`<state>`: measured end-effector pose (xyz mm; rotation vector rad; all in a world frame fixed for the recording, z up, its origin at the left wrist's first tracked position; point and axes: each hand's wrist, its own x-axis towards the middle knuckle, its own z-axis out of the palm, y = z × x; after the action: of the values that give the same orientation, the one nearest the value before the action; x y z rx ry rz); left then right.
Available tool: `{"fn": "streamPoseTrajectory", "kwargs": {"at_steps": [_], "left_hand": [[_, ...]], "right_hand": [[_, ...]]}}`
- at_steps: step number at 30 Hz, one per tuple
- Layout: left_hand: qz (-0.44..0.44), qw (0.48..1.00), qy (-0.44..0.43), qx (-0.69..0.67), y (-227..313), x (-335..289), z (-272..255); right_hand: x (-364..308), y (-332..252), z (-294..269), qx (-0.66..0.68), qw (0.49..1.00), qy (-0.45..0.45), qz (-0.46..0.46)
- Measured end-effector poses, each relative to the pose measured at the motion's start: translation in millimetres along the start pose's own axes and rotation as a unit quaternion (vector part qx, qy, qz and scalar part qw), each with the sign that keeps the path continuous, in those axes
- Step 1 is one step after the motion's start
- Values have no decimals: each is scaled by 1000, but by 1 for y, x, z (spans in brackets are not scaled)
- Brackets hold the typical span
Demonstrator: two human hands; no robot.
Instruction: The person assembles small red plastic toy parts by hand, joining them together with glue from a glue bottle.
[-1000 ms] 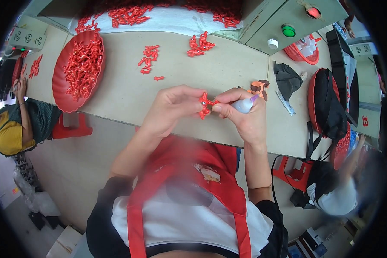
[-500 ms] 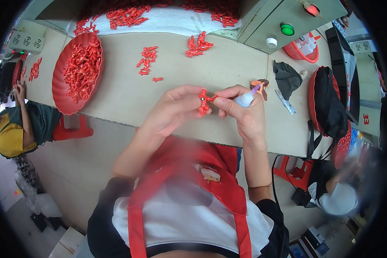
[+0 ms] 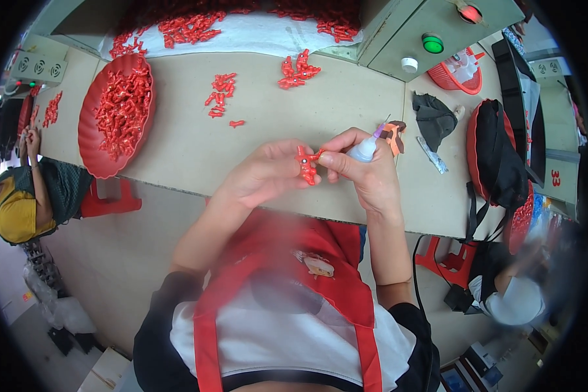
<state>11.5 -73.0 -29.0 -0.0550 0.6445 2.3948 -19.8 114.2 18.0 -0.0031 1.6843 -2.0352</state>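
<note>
We see a glossy red plastic figure [image 3: 306, 169] and smooth plastic bottle [image 3: 364, 149] near the front edge of our matt desk [image 3: 176, 130].

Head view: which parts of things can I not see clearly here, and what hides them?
Red figure: head view; partly covered by the left hand.
Bottle: head view; partly covered by the right hand.
Red pile at the back: head view; its far part is dark and cut off by the upper edge.
Red apron: head view; its middle is blurred by a hazy patch.
</note>
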Motion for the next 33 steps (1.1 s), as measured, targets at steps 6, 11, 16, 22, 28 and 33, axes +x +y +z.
{"fn": "streamPoseTrajectory", "kwargs": {"at_steps": [6,11,16,22,28,33], "left_hand": [[23,998,-55,-20,-8,3,2],[35,992,-77,-96,-15,5,1],[53,988,-76,-126,-16,7,-1],[80,992,-39,-90,-16,8,1],[167,982,55,65,-16,5,25],[260,948,84,165,-18,5,30]], "right_hand": [[-3,3,0,10,1000,-10,-14],[-9,5,-10,-21,999,17,-35],[-10,20,-33,-515,778,321,-162],[-16,16,-30,-320,918,224,-64],[-22,7,5,-116,956,55,-265],[-23,6,18,-270,901,99,-326]]}}
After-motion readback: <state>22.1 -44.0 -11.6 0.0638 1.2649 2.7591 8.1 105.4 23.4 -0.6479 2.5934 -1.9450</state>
